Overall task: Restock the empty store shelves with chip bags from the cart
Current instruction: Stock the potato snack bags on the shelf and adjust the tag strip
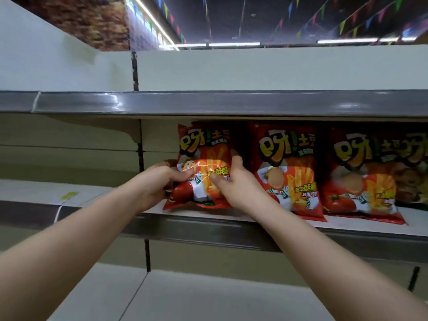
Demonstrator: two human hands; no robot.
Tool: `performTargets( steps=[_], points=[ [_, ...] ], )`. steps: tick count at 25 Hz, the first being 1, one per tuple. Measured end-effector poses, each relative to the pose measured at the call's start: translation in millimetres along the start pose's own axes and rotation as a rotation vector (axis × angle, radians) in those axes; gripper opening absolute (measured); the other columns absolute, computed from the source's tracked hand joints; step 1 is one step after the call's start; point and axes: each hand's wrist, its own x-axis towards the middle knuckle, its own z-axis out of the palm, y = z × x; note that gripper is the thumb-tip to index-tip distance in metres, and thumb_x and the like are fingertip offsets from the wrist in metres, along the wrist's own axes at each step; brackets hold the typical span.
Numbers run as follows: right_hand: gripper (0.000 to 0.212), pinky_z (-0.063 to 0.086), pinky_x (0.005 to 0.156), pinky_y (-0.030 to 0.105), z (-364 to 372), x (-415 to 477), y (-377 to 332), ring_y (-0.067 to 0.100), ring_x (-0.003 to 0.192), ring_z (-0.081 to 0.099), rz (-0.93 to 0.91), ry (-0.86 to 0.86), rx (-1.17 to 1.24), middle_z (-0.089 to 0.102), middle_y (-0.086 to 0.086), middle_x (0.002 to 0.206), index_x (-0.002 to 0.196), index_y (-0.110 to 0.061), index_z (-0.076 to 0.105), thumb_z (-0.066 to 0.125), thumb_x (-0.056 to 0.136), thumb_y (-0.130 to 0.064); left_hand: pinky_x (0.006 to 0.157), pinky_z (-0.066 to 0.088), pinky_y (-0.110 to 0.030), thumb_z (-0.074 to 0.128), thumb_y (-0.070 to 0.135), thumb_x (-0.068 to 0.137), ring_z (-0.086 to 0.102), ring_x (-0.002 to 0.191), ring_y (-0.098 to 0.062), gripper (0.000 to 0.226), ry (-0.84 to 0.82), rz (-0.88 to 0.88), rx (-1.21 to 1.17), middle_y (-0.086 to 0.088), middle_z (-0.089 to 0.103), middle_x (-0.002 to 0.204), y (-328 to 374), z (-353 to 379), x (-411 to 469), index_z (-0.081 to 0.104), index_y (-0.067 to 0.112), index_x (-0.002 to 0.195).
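A red chip bag [203, 147] with yellow lettering stands upright on the middle shelf [347, 225], its lower half squeezed between both my hands. My left hand [159, 181] grips its left side, thumb on the front. My right hand [234, 184] grips its right side, thumb on the front and fingers curled behind the edge. To its right, two more red chip bags [289, 163] [361, 172] stand in a row on the same shelf, with another bag [416, 158] partly cut off at the right edge. No cart is in view.
The top shelf rail [208, 103] runs just above the bags. The shelf section to the left [46, 193] holds only a small yellow tag [69, 195]. A lower shelf [185, 297] lies under my forearms. A slotted upright [140, 147] divides the bays.
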Motion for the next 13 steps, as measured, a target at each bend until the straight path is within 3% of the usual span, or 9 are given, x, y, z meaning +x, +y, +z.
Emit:
performTargets(
  steps=[2,4,6,8,9,11,13],
  points=[
    [0.044,0.032,0.057,0.027,2.6,14.4,-1.9,0.026,0.093,0.049,0.111,-0.049,-0.098,0.051,0.018,0.12,0.133,-0.005,0.03,0.042,0.099,-0.029,0.082,0.051,-0.032,0.062,-0.001,0.083,0.064,0.088,-0.023,0.018,-0.016,-0.015,0.033,-0.013,0.07,0.095,-0.1,2.2,22.2,0.064,0.0,0.101],
    [0.029,0.032,0.056,0.026,4.9,27.0,-4.3,0.021,0.087,0.042,0.2,-0.098,-0.228,0.052,0.018,0.111,0.119,-0.002,0.045,0.039,0.1,-0.024,0.073,0.051,-0.028,0.057,-0.01,0.083,0.064,0.086,-0.02,0.024,-0.042,-0.031,0.021,-0.011,0.068,0.099,-2.7,4.6,40.9,0.062,0.005,0.102],
    [0.036,0.033,0.064,0.029,7.3,36.8,-4.2,0.022,0.088,0.039,0.208,-0.165,-0.328,0.053,0.019,0.114,0.122,0.003,0.049,0.038,0.1,-0.023,0.063,0.052,-0.024,0.049,-0.018,0.083,0.062,0.086,-0.017,0.039,-0.089,-0.005,0.042,-0.009,0.066,0.106,-6.6,8.4,56.9,0.059,0.012,0.106],
    [0.046,0.032,0.061,0.028,9.4,42.2,-7.9,0.024,0.093,0.04,0.241,-0.267,-0.415,0.048,0.02,0.13,0.13,0.004,0.044,0.037,0.099,-0.03,0.058,0.051,-0.021,0.047,-0.02,0.083,0.059,0.083,-0.012,0.044,-0.123,0.049,0.107,-0.001,0.063,0.099,-7.5,12.2,67.1,0.053,0.016,0.107],
    [0.049,0.035,0.064,0.028,10.7,45.2,-9.1,0.026,0.1,0.045,0.257,-0.311,-0.464,0.045,0.02,0.135,0.133,0.003,0.041,0.036,0.099,-0.033,0.059,0.049,-0.02,0.049,-0.019,0.084,0.057,0.082,-0.01,0.043,-0.136,0.082,0.148,0.003,0.061,0.095,-8.1,13.4,70.7,0.051,0.016,0.108],
    [0.055,0.041,0.086,0.033,15.2,50.0,-11.6,0.031,0.12,0.047,0.294,-0.357,-0.55,0.044,0.018,0.138,0.134,0.003,0.04,0.035,0.099,-0.039,0.062,0.045,-0.019,0.055,-0.013,0.085,0.055,0.088,-0.011,0.048,-0.169,0.146,0.238,0.004,0.057,0.101,-9.9,15.4,76.4,0.045,0.015,0.123],
    [0.053,0.039,0.095,0.033,20.3,51.4,-10.3,0.032,0.124,0.046,0.308,-0.356,-0.608,0.046,0.018,0.136,0.132,0.003,0.043,0.035,0.1,-0.038,0.065,0.043,-0.018,0.058,-0.006,0.087,0.051,0.096,-0.011,0.054,-0.151,0.194,0.318,0.004,0.052,0.111,-13.9,13.6,86.0,0.038,0.015,0.133]
  ],
)
